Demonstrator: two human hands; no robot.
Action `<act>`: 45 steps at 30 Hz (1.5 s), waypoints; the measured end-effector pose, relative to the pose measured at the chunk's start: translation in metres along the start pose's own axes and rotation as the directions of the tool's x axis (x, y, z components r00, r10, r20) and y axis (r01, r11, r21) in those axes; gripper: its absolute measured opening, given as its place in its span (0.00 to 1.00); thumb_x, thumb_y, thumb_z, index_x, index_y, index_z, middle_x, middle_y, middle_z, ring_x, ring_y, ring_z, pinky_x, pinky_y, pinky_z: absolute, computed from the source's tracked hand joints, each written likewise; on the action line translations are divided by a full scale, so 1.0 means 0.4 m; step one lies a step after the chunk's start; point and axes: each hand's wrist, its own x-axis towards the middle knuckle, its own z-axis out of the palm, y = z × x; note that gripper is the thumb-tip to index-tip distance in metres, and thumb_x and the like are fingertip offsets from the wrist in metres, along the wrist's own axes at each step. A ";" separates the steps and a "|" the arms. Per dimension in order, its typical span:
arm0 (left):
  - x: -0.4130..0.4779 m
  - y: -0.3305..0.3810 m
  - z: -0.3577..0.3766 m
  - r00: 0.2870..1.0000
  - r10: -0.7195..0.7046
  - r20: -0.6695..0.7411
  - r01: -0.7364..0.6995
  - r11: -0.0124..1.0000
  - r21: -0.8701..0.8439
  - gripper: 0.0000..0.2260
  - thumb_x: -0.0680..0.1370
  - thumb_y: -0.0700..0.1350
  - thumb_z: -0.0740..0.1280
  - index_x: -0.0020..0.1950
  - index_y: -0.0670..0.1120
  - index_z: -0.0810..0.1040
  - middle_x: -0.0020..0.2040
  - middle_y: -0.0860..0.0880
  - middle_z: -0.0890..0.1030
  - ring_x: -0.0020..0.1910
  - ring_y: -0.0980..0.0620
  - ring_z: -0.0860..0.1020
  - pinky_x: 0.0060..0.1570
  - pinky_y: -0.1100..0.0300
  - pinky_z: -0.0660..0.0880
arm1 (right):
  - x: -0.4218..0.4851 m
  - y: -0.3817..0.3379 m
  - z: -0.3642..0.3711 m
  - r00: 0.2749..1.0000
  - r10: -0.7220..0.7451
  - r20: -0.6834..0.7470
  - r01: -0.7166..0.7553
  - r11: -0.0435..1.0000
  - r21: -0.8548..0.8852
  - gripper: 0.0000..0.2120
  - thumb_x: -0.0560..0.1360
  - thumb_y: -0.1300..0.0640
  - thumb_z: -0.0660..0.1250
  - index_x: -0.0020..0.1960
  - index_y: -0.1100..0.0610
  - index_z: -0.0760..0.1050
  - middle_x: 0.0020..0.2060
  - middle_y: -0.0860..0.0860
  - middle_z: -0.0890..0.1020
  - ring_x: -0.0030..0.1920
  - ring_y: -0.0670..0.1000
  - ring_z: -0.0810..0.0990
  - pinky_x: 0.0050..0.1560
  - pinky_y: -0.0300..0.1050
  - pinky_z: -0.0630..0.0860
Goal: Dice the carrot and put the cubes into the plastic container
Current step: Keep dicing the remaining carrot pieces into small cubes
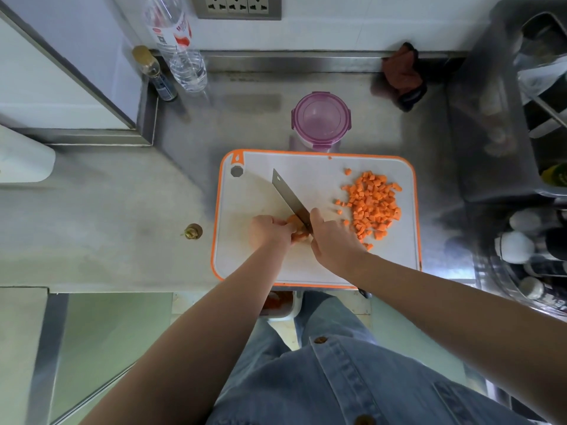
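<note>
Purple-rimmed plastic container (pixel 321 119) sits at twelve o'clock of my board (pixel 245 194); orange cubes (pixel 372 207) heap at three. My left hand (pixel 267 231) grips the carrot stub (pixel 294 223), right hand (pixel 333 243) grips the knife (pixel 288 194).

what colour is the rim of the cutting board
Orange; the cutting board rim shows clearly in the head view.

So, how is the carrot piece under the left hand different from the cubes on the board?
The carrot piece is one bigger lump; the cubes are many small bits. The left hand grips the piece beside the knife; the cubes lie loose, untouched, in a heap to the right. Both are orange and lie on the board.
</note>
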 end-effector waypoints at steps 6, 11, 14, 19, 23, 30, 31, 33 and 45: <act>-0.005 -0.006 -0.002 1.000 0.013 0.013 -0.013 1.000 -0.007 0.08 0.73 0.40 0.73 0.37 0.45 0.76 0.32 0.48 0.81 0.35 0.46 0.84 0.47 0.50 0.82 | -0.005 0.006 0.012 0.999 0.008 -0.032 -0.008 1.000 0.027 0.08 0.80 0.60 0.54 0.58 0.59 0.60 0.33 0.53 0.71 0.34 0.55 0.74 0.32 0.46 0.68; -0.006 -0.009 -0.003 1.000 -0.017 0.019 0.018 0.997 -0.078 0.09 0.72 0.37 0.74 0.37 0.45 0.76 0.38 0.45 0.83 0.38 0.44 0.84 0.46 0.49 0.82 | -0.001 0.023 -0.006 0.999 0.013 -0.049 -0.006 0.989 0.147 0.06 0.80 0.60 0.55 0.56 0.58 0.60 0.32 0.52 0.72 0.35 0.56 0.74 0.29 0.49 0.68; -0.006 -0.010 -0.004 1.000 -0.015 0.024 0.017 0.996 -0.090 0.10 0.71 0.38 0.75 0.38 0.46 0.75 0.44 0.44 0.83 0.41 0.42 0.84 0.48 0.47 0.82 | -0.001 0.031 -0.034 0.993 -0.004 -0.120 0.025 0.984 0.174 0.07 0.79 0.60 0.54 0.57 0.59 0.61 0.34 0.55 0.74 0.35 0.55 0.72 0.30 0.49 0.68; -0.008 -0.011 -0.007 0.998 -0.038 0.056 0.046 0.989 -0.143 0.09 0.72 0.37 0.74 0.39 0.46 0.75 0.39 0.46 0.81 0.41 0.43 0.85 0.50 0.46 0.81 | -0.010 0.023 -0.052 0.996 -0.039 -0.084 0.046 0.995 0.083 0.07 0.80 0.58 0.55 0.56 0.57 0.61 0.34 0.53 0.73 0.33 0.52 0.70 0.27 0.43 0.62; -0.006 -0.014 -0.007 0.996 -0.056 0.066 0.066 0.985 -0.162 0.08 0.73 0.36 0.73 0.40 0.45 0.76 0.37 0.47 0.82 0.37 0.46 0.84 0.49 0.47 0.81 | -0.016 0.015 -0.038 0.999 -0.024 -0.032 0.026 0.998 0.050 0.09 0.80 0.57 0.56 0.59 0.57 0.61 0.36 0.54 0.74 0.33 0.52 0.71 0.27 0.43 0.64; -0.008 -0.015 -0.001 0.999 -0.040 0.026 0.044 0.989 -0.143 0.09 0.73 0.36 0.73 0.37 0.46 0.76 0.39 0.46 0.82 0.36 0.45 0.84 0.46 0.50 0.82 | -0.018 0.009 -0.033 1.000 0.007 0.013 -0.009 0.991 0.132 0.08 0.80 0.60 0.56 0.58 0.59 0.61 0.32 0.53 0.72 0.29 0.50 0.71 0.26 0.44 0.65; -0.007 -0.016 0.000 0.999 -0.039 0.022 0.041 0.990 -0.137 0.09 0.72 0.36 0.73 0.37 0.46 0.76 0.39 0.46 0.82 0.37 0.45 0.84 0.46 0.51 0.82 | -0.017 0.010 -0.032 1.000 0.014 0.015 -0.016 0.990 0.139 0.08 0.80 0.60 0.56 0.58 0.59 0.61 0.33 0.53 0.72 0.30 0.50 0.71 0.26 0.45 0.65; -0.008 -0.018 0.000 1.000 -0.029 0.012 0.030 0.992 -0.121 0.09 0.72 0.37 0.74 0.37 0.46 0.76 0.40 0.45 0.83 0.37 0.45 0.84 0.46 0.51 0.82 | -0.017 0.009 -0.027 0.999 0.027 0.018 -0.030 0.989 0.146 0.08 0.80 0.60 0.56 0.58 0.58 0.61 0.32 0.53 0.72 0.30 0.50 0.70 0.26 0.44 0.64; -0.035 0.000 -0.013 1.000 0.012 -0.015 -0.013 0.998 -0.057 0.10 0.73 0.36 0.73 0.35 0.47 0.77 0.38 0.45 0.82 0.36 0.47 0.83 0.32 0.62 0.77 | -0.010 -0.012 -0.001 0.998 0.059 0.024 -0.062 0.990 0.124 0.12 0.79 0.61 0.56 0.62 0.60 0.59 0.36 0.54 0.73 0.37 0.55 0.75 0.33 0.47 0.68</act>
